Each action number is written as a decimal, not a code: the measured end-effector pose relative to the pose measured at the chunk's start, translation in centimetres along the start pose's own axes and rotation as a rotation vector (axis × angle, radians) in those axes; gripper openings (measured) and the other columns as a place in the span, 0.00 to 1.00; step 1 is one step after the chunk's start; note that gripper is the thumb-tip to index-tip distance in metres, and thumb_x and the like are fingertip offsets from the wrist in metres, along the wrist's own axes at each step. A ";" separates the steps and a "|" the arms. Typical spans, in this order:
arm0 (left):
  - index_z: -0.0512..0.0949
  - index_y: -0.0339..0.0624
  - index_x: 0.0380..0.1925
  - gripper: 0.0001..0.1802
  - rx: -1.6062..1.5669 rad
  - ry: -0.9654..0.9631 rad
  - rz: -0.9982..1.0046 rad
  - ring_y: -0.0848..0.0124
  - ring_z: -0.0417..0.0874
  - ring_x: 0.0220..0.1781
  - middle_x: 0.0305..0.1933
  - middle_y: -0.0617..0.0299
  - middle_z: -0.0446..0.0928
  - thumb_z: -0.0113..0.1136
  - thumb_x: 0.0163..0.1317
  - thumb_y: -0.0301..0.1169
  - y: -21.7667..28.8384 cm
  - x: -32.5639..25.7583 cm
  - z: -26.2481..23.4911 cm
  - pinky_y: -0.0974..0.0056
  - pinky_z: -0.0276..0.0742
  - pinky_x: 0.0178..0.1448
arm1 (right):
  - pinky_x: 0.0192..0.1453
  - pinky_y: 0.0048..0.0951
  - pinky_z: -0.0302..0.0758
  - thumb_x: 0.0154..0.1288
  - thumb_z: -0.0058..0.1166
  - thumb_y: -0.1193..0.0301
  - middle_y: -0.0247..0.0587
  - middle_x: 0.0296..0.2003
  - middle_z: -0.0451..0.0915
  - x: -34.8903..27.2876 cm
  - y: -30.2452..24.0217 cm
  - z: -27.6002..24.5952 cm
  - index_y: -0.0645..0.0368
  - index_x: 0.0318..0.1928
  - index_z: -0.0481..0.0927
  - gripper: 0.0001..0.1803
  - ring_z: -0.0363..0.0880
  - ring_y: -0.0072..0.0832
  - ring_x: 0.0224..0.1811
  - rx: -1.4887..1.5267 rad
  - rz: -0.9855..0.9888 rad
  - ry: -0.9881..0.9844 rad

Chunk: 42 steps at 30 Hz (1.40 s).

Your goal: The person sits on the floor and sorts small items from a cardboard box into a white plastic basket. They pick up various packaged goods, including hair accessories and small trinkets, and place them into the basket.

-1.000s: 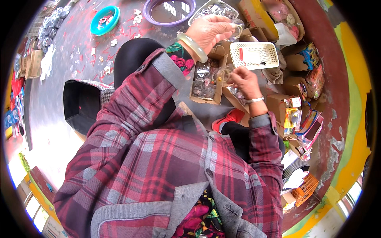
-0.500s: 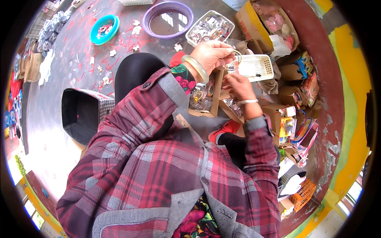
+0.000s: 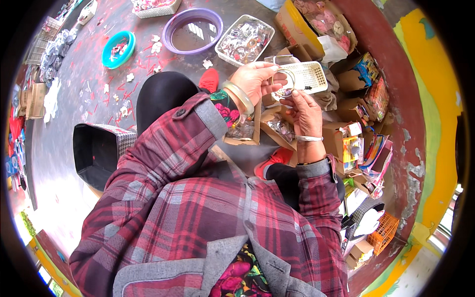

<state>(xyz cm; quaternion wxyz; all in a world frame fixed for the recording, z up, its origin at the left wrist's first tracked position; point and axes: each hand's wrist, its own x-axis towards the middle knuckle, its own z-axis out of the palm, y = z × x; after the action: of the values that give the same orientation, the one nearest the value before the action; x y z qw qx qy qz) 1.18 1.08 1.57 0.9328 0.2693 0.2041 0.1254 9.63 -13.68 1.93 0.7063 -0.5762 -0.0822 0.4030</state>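
Between my two hands is a thin ring-shaped band (image 3: 294, 77), pale gold-brown in colour. My left hand (image 3: 252, 81) pinches its upper left side between thumb and fingers. My right hand (image 3: 306, 113) has its fingertips closed at the band's lower edge, where a small purplish bit shows. Just behind the band stands a white plastic basket (image 3: 319, 75) with a small dark item in it. Below my hands are an open cardboard box (image 3: 257, 126) with small wrapped pieces and a second box (image 3: 273, 129) of similar pieces.
Farther off stand a white basket (image 3: 271, 35) of small wrapped items, a purple basin (image 3: 168, 37) and a teal bowl (image 3: 107, 54). A black-lined bin (image 3: 96, 153) sits left of my knee. Cardboard boxes (image 3: 344, 143) and an orange crate (image 3: 383, 232) line the right wall.
My right hand has risen to the band, and its fingertips now meet the lower edge. The band has turned and shows as a rounder loop. The surroundings have shifted slightly left in view.
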 end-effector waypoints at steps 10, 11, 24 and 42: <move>0.72 0.33 0.39 0.10 0.075 0.036 -0.017 0.70 0.79 0.38 0.37 0.55 0.77 0.50 0.59 0.28 -0.7 0.3 -0.8 0.74 0.77 0.34 | 0.25 0.14 0.67 0.59 0.52 0.72 0.34 0.25 0.78 0.6 0.3 -0.9 0.63 0.32 0.78 0.06 0.75 0.17 0.24 -0.278 -0.207 0.122; 0.72 0.33 0.38 0.10 0.071 0.027 -0.014 0.71 0.79 0.38 0.37 0.55 0.77 0.50 0.59 0.27 -0.6 0.2 -0.7 0.74 0.77 0.34 | 0.25 0.14 0.67 0.59 0.51 0.73 0.34 0.24 0.78 0.7 0.3 -1.1 0.62 0.31 0.78 0.06 0.75 0.16 0.24 -0.287 -0.236 0.115; 0.77 0.39 0.35 0.10 0.469 0.062 0.044 0.81 0.72 0.28 0.31 0.65 0.78 0.53 0.58 0.31 0.5 0.3 -1.0 0.77 0.62 0.31 | 0.29 0.15 0.68 0.58 0.50 0.76 0.31 0.23 0.75 0.6 -1.9 -2.7 0.66 0.30 0.77 0.05 0.69 0.15 0.24 -0.432 -0.204 -0.077; 0.76 0.32 0.34 0.13 0.533 -0.021 0.114 0.74 0.78 0.33 0.31 0.59 0.78 0.52 0.59 0.34 -0.1 0.8 -1.2 0.72 0.73 0.39 | 0.29 0.18 0.71 0.58 0.50 0.77 0.31 0.21 0.73 0.0 -2.6 -2.5 0.66 0.28 0.76 0.05 0.69 0.15 0.24 -0.407 -0.082 -0.163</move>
<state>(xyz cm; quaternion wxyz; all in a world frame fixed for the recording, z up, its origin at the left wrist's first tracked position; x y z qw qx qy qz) 1.37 1.84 0.28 0.8224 0.5178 0.2047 0.1170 12.30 -15.62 3.42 0.5823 -0.6686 -0.2421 0.3941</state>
